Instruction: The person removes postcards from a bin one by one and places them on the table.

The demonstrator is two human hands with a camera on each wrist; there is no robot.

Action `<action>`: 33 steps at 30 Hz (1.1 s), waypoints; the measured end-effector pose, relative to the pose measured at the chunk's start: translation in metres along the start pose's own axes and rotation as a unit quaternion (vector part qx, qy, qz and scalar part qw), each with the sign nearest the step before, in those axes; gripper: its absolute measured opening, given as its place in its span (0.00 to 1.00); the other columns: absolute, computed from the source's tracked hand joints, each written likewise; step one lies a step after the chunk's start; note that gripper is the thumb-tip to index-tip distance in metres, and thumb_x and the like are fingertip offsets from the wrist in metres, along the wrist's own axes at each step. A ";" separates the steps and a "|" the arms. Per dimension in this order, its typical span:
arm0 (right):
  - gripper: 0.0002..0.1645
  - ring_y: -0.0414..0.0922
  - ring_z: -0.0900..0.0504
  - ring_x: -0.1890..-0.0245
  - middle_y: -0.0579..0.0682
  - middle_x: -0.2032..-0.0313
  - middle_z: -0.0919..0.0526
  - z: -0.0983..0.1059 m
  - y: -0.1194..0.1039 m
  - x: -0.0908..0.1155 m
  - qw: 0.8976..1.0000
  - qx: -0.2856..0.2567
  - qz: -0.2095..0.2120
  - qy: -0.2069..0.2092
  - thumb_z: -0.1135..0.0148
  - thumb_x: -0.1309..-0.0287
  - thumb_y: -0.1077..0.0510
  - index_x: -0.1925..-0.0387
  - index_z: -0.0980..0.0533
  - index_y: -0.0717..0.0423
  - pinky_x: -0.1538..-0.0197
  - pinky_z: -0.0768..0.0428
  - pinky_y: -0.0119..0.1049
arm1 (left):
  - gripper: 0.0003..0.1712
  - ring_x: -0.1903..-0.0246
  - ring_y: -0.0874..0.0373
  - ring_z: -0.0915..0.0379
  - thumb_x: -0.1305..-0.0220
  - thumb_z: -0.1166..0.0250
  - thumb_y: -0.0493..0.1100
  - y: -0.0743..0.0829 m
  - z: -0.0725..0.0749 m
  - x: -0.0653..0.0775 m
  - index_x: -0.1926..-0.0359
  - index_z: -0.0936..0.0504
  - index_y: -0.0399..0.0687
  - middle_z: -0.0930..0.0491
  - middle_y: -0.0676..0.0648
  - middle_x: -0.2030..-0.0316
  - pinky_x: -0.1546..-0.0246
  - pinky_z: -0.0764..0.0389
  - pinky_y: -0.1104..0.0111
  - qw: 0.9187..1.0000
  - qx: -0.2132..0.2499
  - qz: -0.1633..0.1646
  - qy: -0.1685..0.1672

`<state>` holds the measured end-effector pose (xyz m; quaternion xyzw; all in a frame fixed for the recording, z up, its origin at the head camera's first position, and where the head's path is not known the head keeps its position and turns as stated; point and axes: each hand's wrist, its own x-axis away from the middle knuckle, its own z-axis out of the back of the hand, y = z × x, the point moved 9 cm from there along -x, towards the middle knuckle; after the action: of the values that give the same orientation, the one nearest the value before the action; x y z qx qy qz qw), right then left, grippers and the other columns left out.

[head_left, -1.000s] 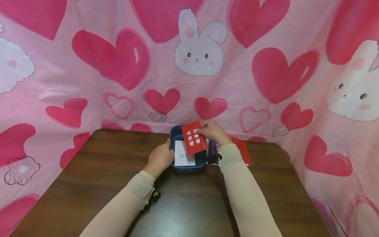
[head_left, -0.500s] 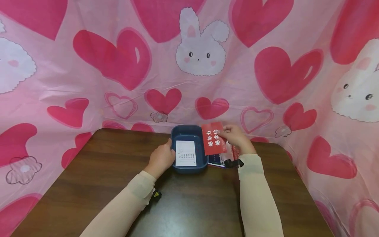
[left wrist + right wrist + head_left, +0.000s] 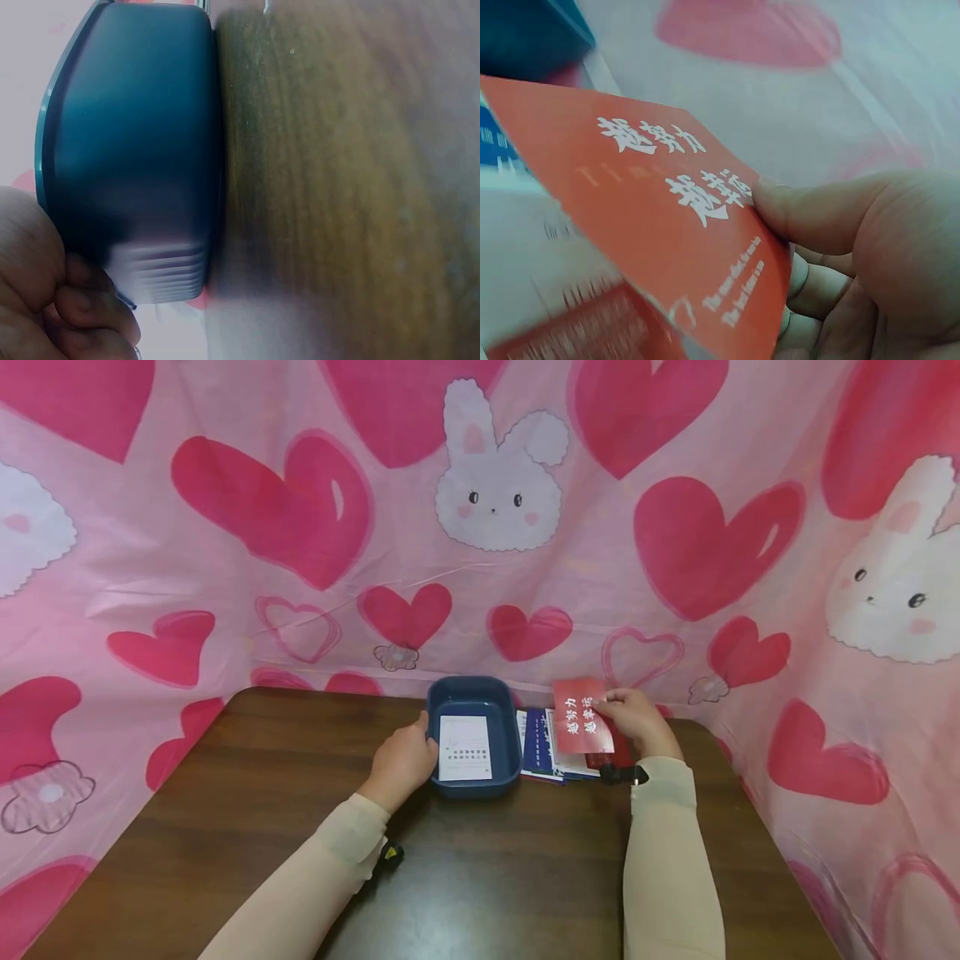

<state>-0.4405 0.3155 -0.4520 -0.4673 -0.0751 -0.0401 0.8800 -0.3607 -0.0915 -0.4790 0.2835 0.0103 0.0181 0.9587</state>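
Between thumb and fingers my right hand pinches a red card with white lettering, raised above other cards on the table. The right wrist view shows the thumb on the face of the red card and the fingers behind it. My left hand grips the left side of a dark blue tray; in the left wrist view the fingers curl at the wall of the tray. A white printed card lies inside the tray.
Just right of the tray several cards lie spread and overlapping, among them a blue card, partly hidden by the red card and right hand. The brown wooden table meets a pink curtain with hearts and rabbits at its back edge.
My right hand has carried the red card to the right, from above the tray to above the spread cards. My left hand stays on the tray.
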 end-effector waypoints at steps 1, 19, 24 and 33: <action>0.26 0.47 0.16 0.55 0.58 0.48 0.14 0.004 0.006 0.000 1.000 0.006 -0.001 0.004 0.35 0.18 0.46 0.37 0.19 0.64 0.55 0.13 0.36 | 0.40 0.70 0.47 0.20 0.16 0.40 0.47 0.000 0.000 0.000 0.12 0.37 0.38 0.15 0.31 0.29 0.67 0.16 0.57 1.000 -0.001 -0.001 0.000; 0.35 0.49 0.11 0.52 0.63 0.39 0.15 0.024 0.082 0.001 0.993 -0.041 -0.107 -0.020 0.40 0.14 0.44 0.23 0.28 0.66 0.52 0.07 0.41 | 0.40 0.71 0.47 0.21 0.16 0.40 0.46 0.002 0.002 0.002 0.12 0.37 0.37 0.16 0.31 0.28 0.69 0.18 0.59 1.000 0.001 -0.006 0.000; 0.33 0.50 0.12 0.54 0.62 0.45 0.12 0.023 0.084 -0.002 0.995 -0.005 -0.100 -0.017 0.40 0.15 0.48 0.25 0.26 0.69 0.55 0.09 0.39 | 0.40 0.67 0.45 0.18 0.16 0.41 0.46 0.002 0.003 0.002 0.12 0.37 0.36 0.17 0.31 0.27 0.62 0.12 0.54 1.000 -0.007 -0.009 0.004; 0.32 0.59 0.11 0.51 0.70 0.42 0.11 0.023 0.081 -0.001 0.987 0.113 -0.108 0.035 0.33 0.23 0.47 0.35 0.18 0.72 0.48 0.06 0.53 | 0.40 0.69 0.46 0.20 0.16 0.41 0.46 0.002 0.002 0.002 0.12 0.37 0.36 0.17 0.30 0.28 0.65 0.15 0.56 1.000 -0.004 -0.007 0.002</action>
<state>-0.4323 0.3796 -0.5060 -0.3524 -0.0983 -0.1421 0.9197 -0.3588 -0.0911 -0.4765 0.2798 0.0138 0.0117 0.9599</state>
